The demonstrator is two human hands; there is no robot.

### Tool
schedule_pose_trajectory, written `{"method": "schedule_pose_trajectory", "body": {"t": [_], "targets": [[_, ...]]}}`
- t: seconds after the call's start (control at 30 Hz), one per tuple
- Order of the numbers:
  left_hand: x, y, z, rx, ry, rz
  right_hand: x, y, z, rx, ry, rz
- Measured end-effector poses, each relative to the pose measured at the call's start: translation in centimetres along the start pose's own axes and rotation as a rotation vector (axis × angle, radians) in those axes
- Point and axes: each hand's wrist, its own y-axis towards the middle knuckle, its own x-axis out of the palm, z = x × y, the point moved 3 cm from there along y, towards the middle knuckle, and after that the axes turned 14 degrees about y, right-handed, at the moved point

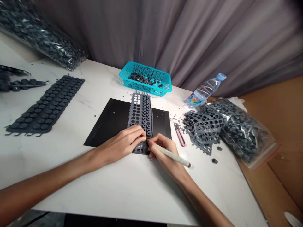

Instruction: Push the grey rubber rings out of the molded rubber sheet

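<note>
A dark grey rubber sheet (142, 110) with rows of round holes and round ring-shaped parts lies lengthwise on a black mat (107, 121). My left hand (126, 142) is closed at the sheet's near end, thumb and fingertips pinching its edge. My right hand (164, 149) grips a pale pen-like tool (174, 156) with a red butt end, slanting down to the right. Its tip meets the sheet beside my left fingertips, and my fingers hide the exact contact. White table shows through several far left holes of the sheet.
A turquoise basket (146, 67) of small dark parts stands behind the mat. To the right are pink snips (180, 135), punched sheets (205, 126), a water bottle (204, 91) and a bag of parts (246, 138). Leftward lie another studded sheet (47, 105) and a large bag (44, 37).
</note>
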Motion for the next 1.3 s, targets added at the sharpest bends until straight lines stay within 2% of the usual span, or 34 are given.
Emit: {"method": "schedule_pose_trajectory", "body": {"t": [0.1,0.2,0.33,0.5,0.67,1.3], "targets": [[-0.5,0.1,-0.5,0.033,-0.065,-0.127,-1.1,0.5,-0.5,-0.010,0.167,-0.007],[-1.0,0.0,-1.0,0.036,-0.092,-0.168,-2.2,0.8,-1.4,-0.034,0.130,-0.015],[-1.2,0.1,-0.9,0.052,-0.092,-0.165,-2.4,0.9,-1.9,0.010,0.061,-0.125],[-1.4,0.3,-0.5,0.058,-0.092,-0.158,-2.2,1.2,-1.4,-0.068,-0.013,-0.162],[-1.3,0.4,-0.8,0.062,-0.082,-0.142,-2.1,1.6,-0.5,0.029,0.143,-0.134],[-1.5,0.6,-0.5,0.046,-0.065,-0.134,-1.9,1.6,-0.8,-0.009,0.135,-0.156]]}}
